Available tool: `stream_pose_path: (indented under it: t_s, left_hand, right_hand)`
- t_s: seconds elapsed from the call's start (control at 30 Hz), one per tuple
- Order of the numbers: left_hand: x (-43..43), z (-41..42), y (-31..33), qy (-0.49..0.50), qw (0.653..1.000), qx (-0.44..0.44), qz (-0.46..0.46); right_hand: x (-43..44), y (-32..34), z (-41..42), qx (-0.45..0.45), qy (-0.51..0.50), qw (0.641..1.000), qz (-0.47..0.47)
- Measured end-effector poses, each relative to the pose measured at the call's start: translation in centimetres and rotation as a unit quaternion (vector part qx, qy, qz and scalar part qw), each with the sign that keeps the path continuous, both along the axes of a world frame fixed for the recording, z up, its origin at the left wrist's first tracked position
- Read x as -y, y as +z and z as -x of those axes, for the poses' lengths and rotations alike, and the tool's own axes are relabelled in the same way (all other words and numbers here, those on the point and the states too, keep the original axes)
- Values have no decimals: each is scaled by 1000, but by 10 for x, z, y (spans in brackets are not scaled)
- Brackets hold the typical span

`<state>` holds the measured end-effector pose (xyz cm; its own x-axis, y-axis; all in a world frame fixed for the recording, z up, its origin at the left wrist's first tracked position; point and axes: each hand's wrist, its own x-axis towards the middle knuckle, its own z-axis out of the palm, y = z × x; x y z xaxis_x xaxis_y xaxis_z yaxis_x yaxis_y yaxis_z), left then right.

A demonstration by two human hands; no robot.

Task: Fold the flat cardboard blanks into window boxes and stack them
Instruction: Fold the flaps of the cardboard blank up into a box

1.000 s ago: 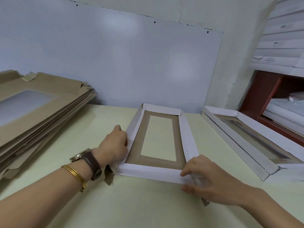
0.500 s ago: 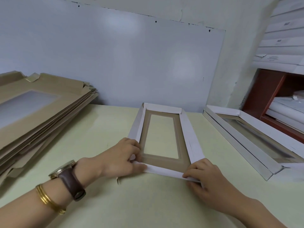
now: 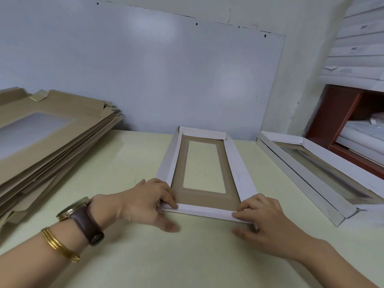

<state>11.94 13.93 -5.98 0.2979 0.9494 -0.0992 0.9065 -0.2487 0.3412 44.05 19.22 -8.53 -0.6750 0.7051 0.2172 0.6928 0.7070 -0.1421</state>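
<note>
- Desk (image 3: 197, 258): a pale yellow-green top that fills the lower half of the frame and ends at a white board behind.
- Blanks (image 3: 62, 142): a brown stack at the left edge, its sheets fanned out. The top sheet shows a clear window.
- Box (image 3: 239, 173): at centre, lengthwise away from the viewer. White walls are folded up round a brown frame, and the desk shows through its window.
- Second box (image 3: 324, 156): at the right, set at an angle, apart from the first and running out of frame.
</note>
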Motion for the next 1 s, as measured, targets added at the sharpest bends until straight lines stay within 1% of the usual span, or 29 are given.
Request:
stream_pose_path:
  t_s: [0.1,0.17,0.27,0.3,0.4,0.47,0.57,0.73,0.8,0.9,1.0]
  left_hand:
    - [-3,-2,3,17,999,38,31]
    - [-4,-3,3,23,998,47,16]
    - [-1,-5,1,16,1000,8,-9]
    - [-1,-4,-1,13,1000,8,-19]
    - [1,-5,0,34,997,59,-23]
    - [0,-5,1,40,998,54,-16]
    - [-2,-7,1,35,998,58,-4]
    - [2,-8,8,90,983,153,44]
    - [4,-8,11,99,978,170,61]
    - [6,-6,17,82,977,187,65]
    - [8,-5,22,83,957,263,90]
  right_hand:
    - [-3,0,3,-18,-23,999,16]
    - [-5,1,5,-5,-38,999,17]
    - [-3,4,8,10,-53,998,32]
    - [-2,5,9,16,-62,997,39]
    - [-1,6,12,40,-90,994,48]
    - [0,7,13,45,-95,993,56]
    - [2,12,12,17,-93,993,74]
    - [3,25,9,-49,-75,991,98]
    - [3,31,8,-79,-69,985,135]
    - [5,37,5,-124,-43,969,210]
    - [3,41,-1,-159,-18,951,264]
